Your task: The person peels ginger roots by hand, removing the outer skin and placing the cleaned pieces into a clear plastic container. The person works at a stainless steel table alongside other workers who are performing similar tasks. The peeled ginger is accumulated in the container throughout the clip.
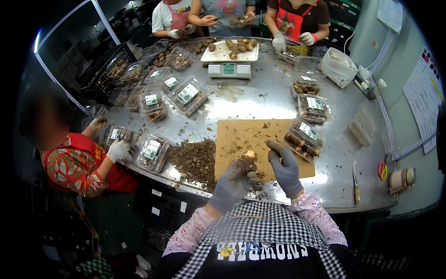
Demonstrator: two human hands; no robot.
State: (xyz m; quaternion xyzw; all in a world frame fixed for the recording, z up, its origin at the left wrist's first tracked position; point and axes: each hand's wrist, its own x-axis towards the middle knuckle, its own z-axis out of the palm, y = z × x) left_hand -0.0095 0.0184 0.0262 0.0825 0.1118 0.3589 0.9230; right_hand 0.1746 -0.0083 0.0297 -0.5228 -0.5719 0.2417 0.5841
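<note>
My left hand (pixel 237 179), in a grey glove, grips a brown taro-like root (pixel 249 157) with a pale exposed end, above a cardboard sheet (pixel 240 136). To its right my right hand (pixel 285 166), also gloved, is raised with its fingers apart; no object shows in it. Just beyond that hand, a clear plastic clamshell box (pixel 304 138) of brown roots lies tilted on the sheet's right corner. A heap of brown peelings and dirt (pixel 193 162) lies against the sheet's left side.
Labelled boxes of roots (pixel 152 152) stand at left, others (pixel 313 107) at right. A white scale (pixel 229 70) bears a tray of roots. A knife (pixel 355 185), red-and-yellow scissors (pixel 382 170) and tape rolls (pixel 402 179) lie right. Co-workers stand at the far side and left.
</note>
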